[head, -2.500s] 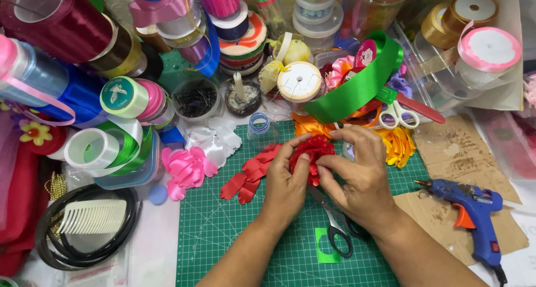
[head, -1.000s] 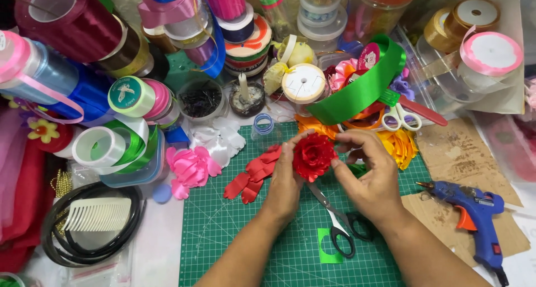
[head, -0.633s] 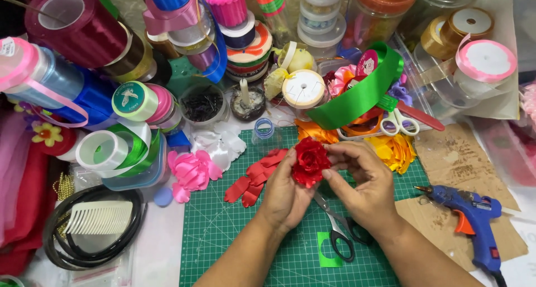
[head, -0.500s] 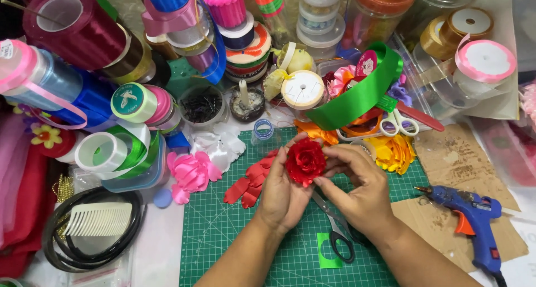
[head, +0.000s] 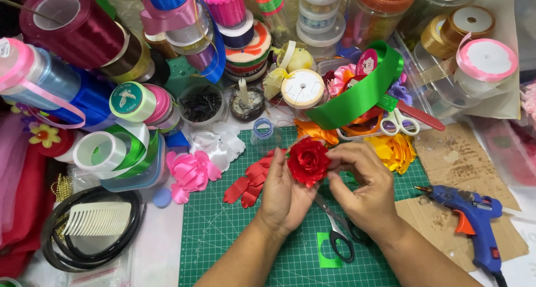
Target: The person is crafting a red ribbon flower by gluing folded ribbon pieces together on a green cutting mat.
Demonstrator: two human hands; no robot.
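Both hands hold a red ribbon flower (head: 307, 161) above a green cutting mat (head: 223, 237). My left hand (head: 285, 195) cups the flower from below and left. My right hand (head: 363, 183) pinches its right side with thumb and fingers. The flower faces up toward the camera. Loose red ribbon petals (head: 248, 181) lie on the mat just left of my left hand. Black-handled scissors (head: 338, 237) lie on the mat under my wrists.
A blue glue gun (head: 472, 217) rests on cardboard at right. A pink ribbon flower (head: 190, 172) and a white one (head: 218, 142) lie left of the mat. Many ribbon spools (head: 72, 36) and jars crowd the back. A comb (head: 97, 220) sits on black hoops.
The flower has been turned face up and lifted slightly toward the back of the mat; both hands shifted around it and kept hold.
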